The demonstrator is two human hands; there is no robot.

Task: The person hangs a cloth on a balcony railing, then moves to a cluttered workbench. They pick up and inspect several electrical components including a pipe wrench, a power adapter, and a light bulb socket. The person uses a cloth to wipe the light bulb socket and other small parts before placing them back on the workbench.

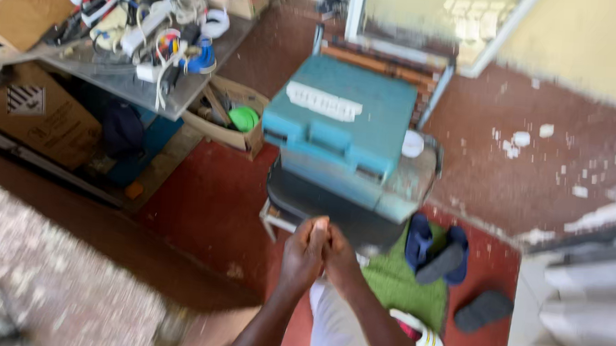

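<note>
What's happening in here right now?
A person stands over a cluttered floor with the left hand and right hand pressed together in front of them; whether they hold anything cannot be told. Just beyond the hands a teal tool case sits on a dark box. Blue sandals lie on a green mat to the right. A shelf at the upper left carries tangled cables. The picture is blurred.

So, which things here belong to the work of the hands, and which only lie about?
In hand: left hand and right hand pressed together, nearest the teal tool case.
Lying about: blue slippers, green mat, cardboard box, cables.
</note>
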